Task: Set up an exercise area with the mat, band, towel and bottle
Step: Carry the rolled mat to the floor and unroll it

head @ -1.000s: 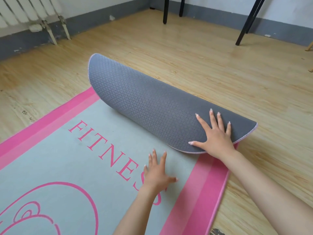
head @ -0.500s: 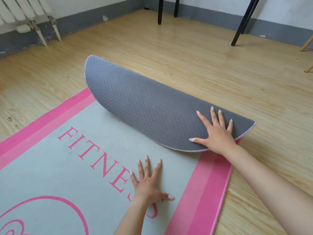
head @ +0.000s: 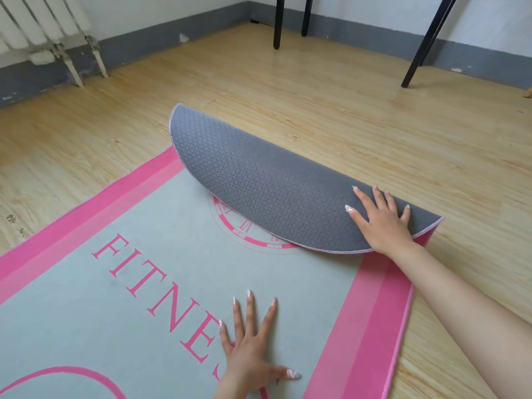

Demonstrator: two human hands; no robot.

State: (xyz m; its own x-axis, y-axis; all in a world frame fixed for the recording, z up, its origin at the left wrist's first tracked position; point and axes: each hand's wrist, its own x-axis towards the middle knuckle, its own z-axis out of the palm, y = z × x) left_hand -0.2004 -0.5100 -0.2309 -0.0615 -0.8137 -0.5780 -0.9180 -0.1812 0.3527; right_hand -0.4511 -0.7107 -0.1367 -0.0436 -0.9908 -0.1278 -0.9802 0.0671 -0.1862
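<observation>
Left grip (head: 250, 349) is laid flat on the printed face of the mat (head: 149, 286), fingers spread, nothing clasped. The mat lies on the floor (head: 331, 110), its far end curled over so that the grey textured underside is shown. Right grip (head: 385, 226) is pressed flat on that underside near the right edge, fingers straight, nothing clasped. The mat is judged light, soft and springy, with an end apt to curl back; hold is best taken at the hemmed end edge, or the curl is pushed down with flat palms.
</observation>
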